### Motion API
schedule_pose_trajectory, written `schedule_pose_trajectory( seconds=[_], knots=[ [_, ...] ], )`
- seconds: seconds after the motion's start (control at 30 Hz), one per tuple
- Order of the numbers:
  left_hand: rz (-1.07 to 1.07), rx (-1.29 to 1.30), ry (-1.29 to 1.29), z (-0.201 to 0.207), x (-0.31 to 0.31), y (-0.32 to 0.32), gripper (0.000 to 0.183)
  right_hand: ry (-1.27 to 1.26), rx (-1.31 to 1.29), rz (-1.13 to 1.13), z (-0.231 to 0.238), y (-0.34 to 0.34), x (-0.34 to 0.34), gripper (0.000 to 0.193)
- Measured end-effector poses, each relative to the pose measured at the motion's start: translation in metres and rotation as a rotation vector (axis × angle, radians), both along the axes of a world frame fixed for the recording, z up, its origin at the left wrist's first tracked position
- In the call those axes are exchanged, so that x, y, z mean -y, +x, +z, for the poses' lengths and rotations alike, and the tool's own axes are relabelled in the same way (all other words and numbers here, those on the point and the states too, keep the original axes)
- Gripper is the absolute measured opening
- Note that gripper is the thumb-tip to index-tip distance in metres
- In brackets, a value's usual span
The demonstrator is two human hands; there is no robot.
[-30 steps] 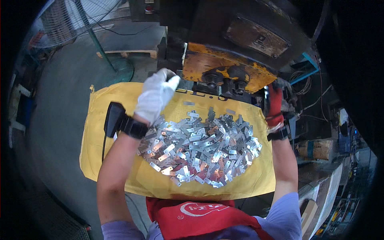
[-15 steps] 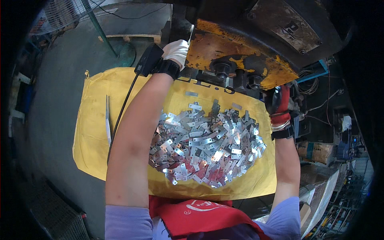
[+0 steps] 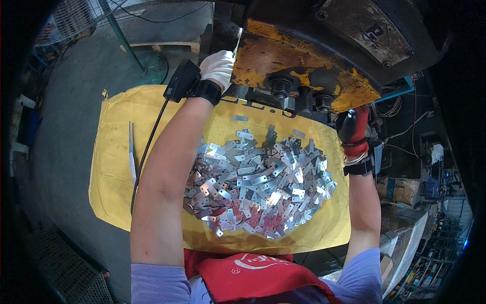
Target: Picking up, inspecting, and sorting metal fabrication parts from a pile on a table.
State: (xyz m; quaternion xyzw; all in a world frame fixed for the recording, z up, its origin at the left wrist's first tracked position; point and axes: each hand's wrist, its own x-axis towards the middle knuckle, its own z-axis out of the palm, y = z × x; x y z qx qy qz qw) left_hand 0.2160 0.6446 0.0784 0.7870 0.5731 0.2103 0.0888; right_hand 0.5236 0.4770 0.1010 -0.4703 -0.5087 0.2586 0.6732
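Note:
My left hand [image 3: 218,66], in a white glove, reaches up to the left edge of a yellow-and-black machine head [image 3: 304,68]. Its fingers are curled, with their tips hidden at that edge. A thin bright metal strip [image 3: 238,41] rises beside the fingers; I cannot tell whether they grip it. My right hand [image 3: 353,126], in a red and black glove, is closed below the machine's right corner, and what it holds is hidden. Between my forearms lies a heap of small flat metal plates with holes [image 3: 258,185], spread on a yellow sheet [image 3: 114,167].
Long metal tweezers [image 3: 132,152] lie on the sheet, left of my left forearm. A black cable [image 3: 154,137] runs from the box [image 3: 181,81] at my left wrist. A green post [image 3: 121,35] stands far left, near a wooden pallet [image 3: 162,48]. Wire baskets [image 3: 66,266] are at lower left.
The view has shifted slightly, and my left hand and forearm appear a little farther left. Both hands keep their places at the machine. The heap of plates looks the same.

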Motion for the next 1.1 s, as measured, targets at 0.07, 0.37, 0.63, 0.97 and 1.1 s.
schedule_pose_trajectory(
  seconds=[0.07,0.37,0.63,0.97,1.1],
  knots=[
    [0.003,0.022,0.025,0.001,0.001,0.001,0.02,0.09,0.581,-0.153,0.005,0.006,0.001,0.022],
    [-0.283,0.733,0.297,-0.071,-0.016,-0.011,0.018,-0.165,0.242,-0.155,0.017,-0.013,0.011,0.018],
    [-0.284,0.465,0.139,0.014,0.042,-0.008,0.04,0.192,0.503,-0.315,0.048,-0.058,0.061,0.027],
    [-0.45,0.674,-0.363,-0.068,-0.027,0.025,0.038,-0.12,-0.073,-0.609,0.043,-0.059,0.164,0.043],
    [-0.448,0.536,-0.28,-0.061,-0.041,0.025,0.038,-0.151,-0.112,-0.69,0.045,-0.055,0.187,0.043]
  ],
)
